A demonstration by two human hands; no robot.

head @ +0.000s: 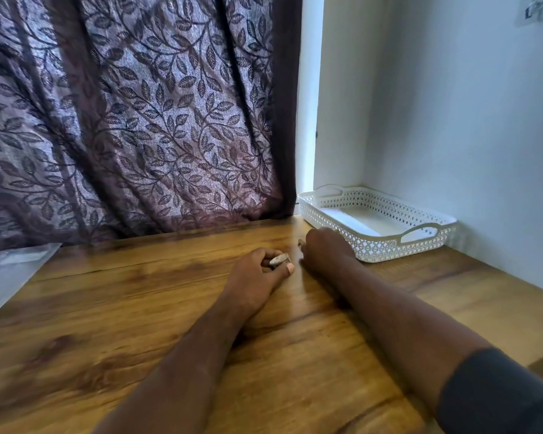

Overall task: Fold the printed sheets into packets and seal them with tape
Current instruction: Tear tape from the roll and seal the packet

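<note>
Both my forearms lie across the wooden table (113, 308). My left hand (257, 270) rests near the table's middle, fingers curled around a small pale object (279, 260), possibly a tape roll; too little shows to be sure. My right hand (323, 249) lies just to its right, knuckles up and fingers curled under, right beside the white basket; whether it holds anything is hidden. At the far left edge lies a stack of sheets in clear plastic (10, 270).
A white perforated basket (420, 242) with handles stands in the back right corner against the white wall. A purple leaf-patterned curtain (132, 120) hangs behind the table's far edge.
</note>
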